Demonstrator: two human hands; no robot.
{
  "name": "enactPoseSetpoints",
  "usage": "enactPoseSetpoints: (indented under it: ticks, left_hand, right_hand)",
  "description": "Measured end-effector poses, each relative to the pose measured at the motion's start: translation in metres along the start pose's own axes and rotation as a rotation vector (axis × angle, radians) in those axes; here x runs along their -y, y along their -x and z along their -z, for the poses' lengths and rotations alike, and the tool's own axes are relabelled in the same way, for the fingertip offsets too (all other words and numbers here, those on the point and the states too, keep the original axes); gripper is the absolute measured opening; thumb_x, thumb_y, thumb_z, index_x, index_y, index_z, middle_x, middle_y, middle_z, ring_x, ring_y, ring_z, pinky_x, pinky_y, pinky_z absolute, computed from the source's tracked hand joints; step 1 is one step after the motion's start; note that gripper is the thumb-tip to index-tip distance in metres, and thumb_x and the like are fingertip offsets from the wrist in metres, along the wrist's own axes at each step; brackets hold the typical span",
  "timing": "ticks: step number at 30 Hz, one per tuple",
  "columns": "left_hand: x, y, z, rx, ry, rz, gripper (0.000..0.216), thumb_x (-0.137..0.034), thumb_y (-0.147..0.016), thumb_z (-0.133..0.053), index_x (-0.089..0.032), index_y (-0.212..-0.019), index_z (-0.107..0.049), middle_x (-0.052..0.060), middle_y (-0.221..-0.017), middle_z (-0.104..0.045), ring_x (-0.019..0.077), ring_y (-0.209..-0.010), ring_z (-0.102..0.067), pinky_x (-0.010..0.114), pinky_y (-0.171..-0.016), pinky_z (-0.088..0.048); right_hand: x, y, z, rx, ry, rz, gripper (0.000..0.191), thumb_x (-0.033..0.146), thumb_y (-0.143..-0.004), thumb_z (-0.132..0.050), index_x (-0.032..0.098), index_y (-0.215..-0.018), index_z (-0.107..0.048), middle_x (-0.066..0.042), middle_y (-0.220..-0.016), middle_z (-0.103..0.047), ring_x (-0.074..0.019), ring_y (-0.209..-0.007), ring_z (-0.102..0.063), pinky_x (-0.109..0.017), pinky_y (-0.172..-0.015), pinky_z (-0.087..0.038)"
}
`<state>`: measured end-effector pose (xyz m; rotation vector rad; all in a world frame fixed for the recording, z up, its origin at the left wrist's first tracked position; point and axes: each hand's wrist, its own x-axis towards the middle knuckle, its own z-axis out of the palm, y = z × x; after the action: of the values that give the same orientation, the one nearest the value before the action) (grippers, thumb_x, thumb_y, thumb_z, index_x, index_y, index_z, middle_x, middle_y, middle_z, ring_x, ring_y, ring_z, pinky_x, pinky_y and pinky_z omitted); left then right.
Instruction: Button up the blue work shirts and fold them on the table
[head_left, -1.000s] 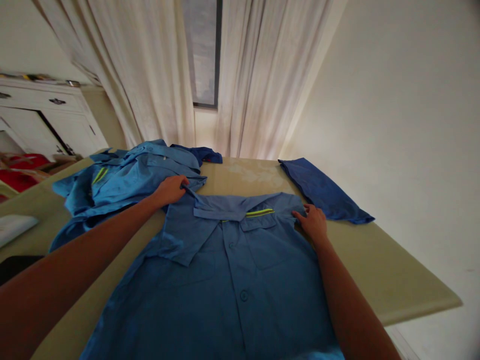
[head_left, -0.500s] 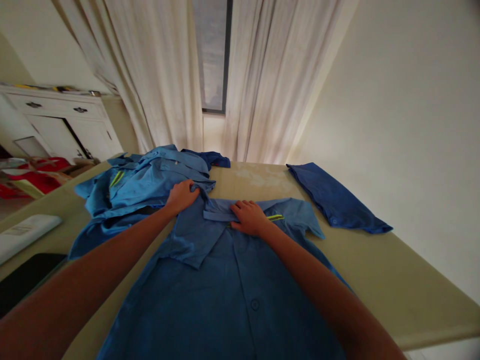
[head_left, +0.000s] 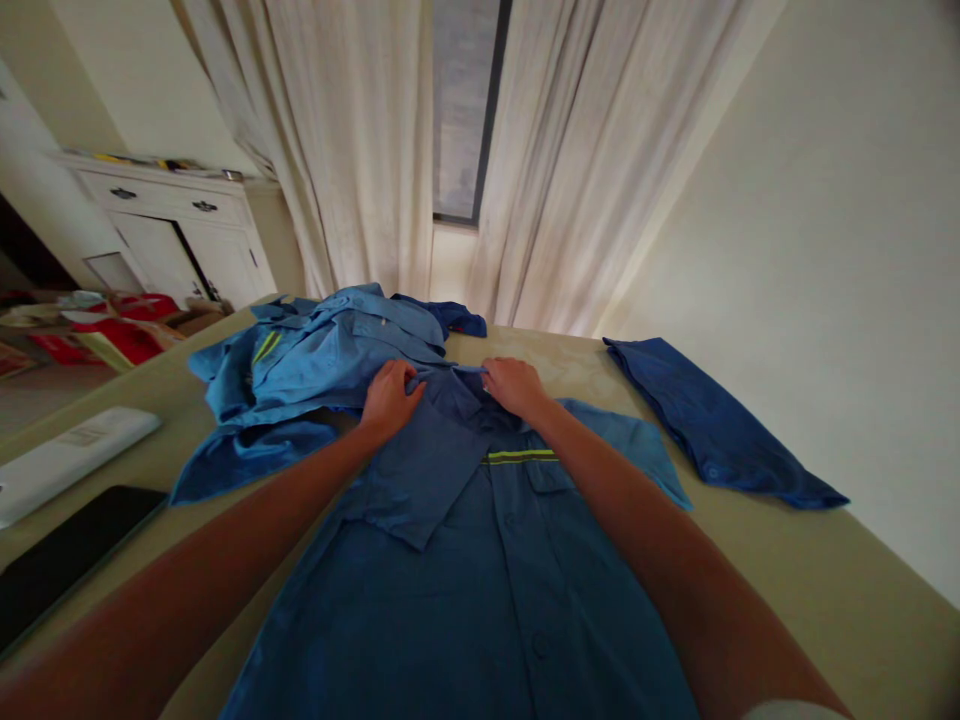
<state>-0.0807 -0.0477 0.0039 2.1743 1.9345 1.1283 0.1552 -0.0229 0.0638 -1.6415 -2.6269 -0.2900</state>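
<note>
A blue button-up work shirt (head_left: 420, 610) lies spread on the table in front of me, with a yellow-green stripe across its chest. Its left sleeve is folded inward over the front. My left hand (head_left: 391, 400) pinches the cloth at the shirt's upper left edge, near the shoulder. At the collar, my right hand (head_left: 514, 388) grips the edge between thumb and fingers. Cloth bunches up between the two hands. Just beyond my left hand lies a crumpled pile of lighter blue shirts (head_left: 330, 345).
A folded dark blue garment (head_left: 712, 420) rests on the table's right side. On the left are a black phone (head_left: 75, 550) and a long white device (head_left: 82, 455). Curtains (head_left: 360, 130) hang behind the table (head_left: 810, 590); a white cabinet (head_left: 180, 235) stands at the back left.
My right hand has moved from lying over the collar to gripping its far edge, uncovering the chest stripe. The collar is lifted and bunched. The view has turned slightly left.
</note>
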Motion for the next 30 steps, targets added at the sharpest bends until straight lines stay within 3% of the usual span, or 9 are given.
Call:
enactPoseSetpoints:
  ticks: [2,6,10,13,16,19,23,26,30]
  left_hand:
    - [-0.001,0.004,-0.001,0.077,0.028,-0.159,0.019,-0.034,-0.094,-0.056,-0.018,-0.098,-0.065,0.009,-0.1,-0.066,0.0237,-0.096,-0.062,0.037,-0.09,-0.051]
    - [0.003,0.015,-0.001,0.39,-0.083,-0.429,0.037,-0.042,-0.102,-0.043,-0.019,-0.103,-0.072,0.01,-0.101,-0.066,0.0253,-0.097,-0.062,0.041,-0.094,-0.049]
    - [0.01,0.025,-0.002,0.45,-0.169,-0.502,0.043,-0.039,-0.104,-0.038,-0.017,-0.13,-0.065,0.016,-0.126,-0.063,0.0294,-0.115,-0.059,0.045,-0.101,-0.046]
    - [0.012,0.024,-0.001,0.527,-0.099,-0.506,0.039,-0.034,-0.1,-0.045,-0.017,-0.13,-0.063,0.016,-0.136,-0.061,0.0291,-0.122,-0.058,0.044,-0.107,-0.044]
    - [0.007,0.017,0.002,0.516,-0.012,-0.349,0.032,-0.03,-0.098,-0.046,-0.019,-0.121,-0.065,0.011,-0.119,-0.07,0.0263,-0.111,-0.065,0.04,-0.1,-0.049]
    - [-0.002,0.011,0.003,0.384,0.016,-0.231,0.035,-0.026,-0.098,-0.042,-0.02,-0.128,-0.059,0.009,-0.111,-0.07,0.0239,-0.101,-0.067,0.038,-0.092,-0.052]
    - [-0.005,0.011,0.002,0.394,-0.114,-0.379,0.032,-0.024,-0.096,-0.047,-0.024,-0.12,-0.068,0.009,-0.114,-0.065,0.0238,-0.108,-0.062,0.038,-0.097,-0.051]
    - [0.006,0.015,0.005,0.385,-0.167,-0.45,0.03,-0.026,-0.097,-0.046,-0.026,-0.109,-0.074,0.009,-0.113,-0.064,0.0237,-0.108,-0.061,0.037,-0.095,-0.052]
    - [0.015,0.018,0.013,0.472,-0.166,-0.552,0.038,-0.022,-0.094,-0.044,-0.025,-0.12,-0.072,0.009,-0.127,-0.064,0.0227,-0.116,-0.061,0.035,-0.103,-0.049]
  right_hand:
    - [-0.005,-0.006,0.003,0.004,-0.002,0.005,0.034,0.035,-0.106,-0.04,0.019,-0.12,-0.067,-0.016,-0.113,-0.073,-0.029,-0.103,-0.069,-0.037,-0.086,-0.05]
    - [-0.008,-0.001,0.007,-0.015,-0.058,0.026,0.032,0.036,-0.105,-0.042,0.022,-0.118,-0.069,-0.012,-0.111,-0.074,-0.0281,-0.103,-0.069,-0.036,-0.086,-0.049]
    - [-0.002,0.016,0.0,-0.051,-0.129,0.139,0.031,0.033,-0.106,-0.041,0.024,-0.12,-0.068,-0.008,-0.114,-0.073,-0.0247,-0.104,-0.067,-0.033,-0.089,-0.048]
    - [0.006,0.037,-0.015,0.017,-0.079,0.312,0.029,0.031,-0.105,-0.044,0.023,-0.117,-0.069,-0.009,-0.11,-0.072,-0.0241,-0.101,-0.067,-0.033,-0.088,-0.049]
    - [0.012,0.061,-0.031,0.028,-0.025,0.386,0.03,0.026,-0.102,-0.048,0.022,-0.126,-0.066,-0.012,-0.117,-0.069,-0.0256,-0.109,-0.063,-0.036,-0.094,-0.048]
    - [0.013,0.078,-0.04,-0.012,-0.056,0.362,0.039,0.022,-0.101,-0.049,0.023,-0.138,-0.06,-0.013,-0.129,-0.065,-0.0257,-0.117,-0.059,-0.038,-0.1,-0.047]
    - [0.004,0.094,-0.045,-0.041,-0.148,0.37,0.047,0.02,-0.102,-0.045,0.025,-0.149,-0.051,-0.011,-0.144,-0.058,-0.0239,-0.129,-0.054,-0.04,-0.109,-0.043]
    - [-0.008,0.112,-0.051,-0.058,-0.236,0.264,0.058,0.042,-0.104,-0.046,0.023,-0.158,-0.037,-0.014,-0.159,-0.042,-0.028,-0.144,-0.042,-0.047,-0.117,-0.036]
    - [-0.022,0.134,-0.062,0.02,-0.353,0.222,0.081,0.065,-0.101,-0.042,0.014,-0.162,-0.027,-0.018,-0.166,-0.028,-0.0303,-0.153,-0.029,-0.047,-0.123,-0.029]
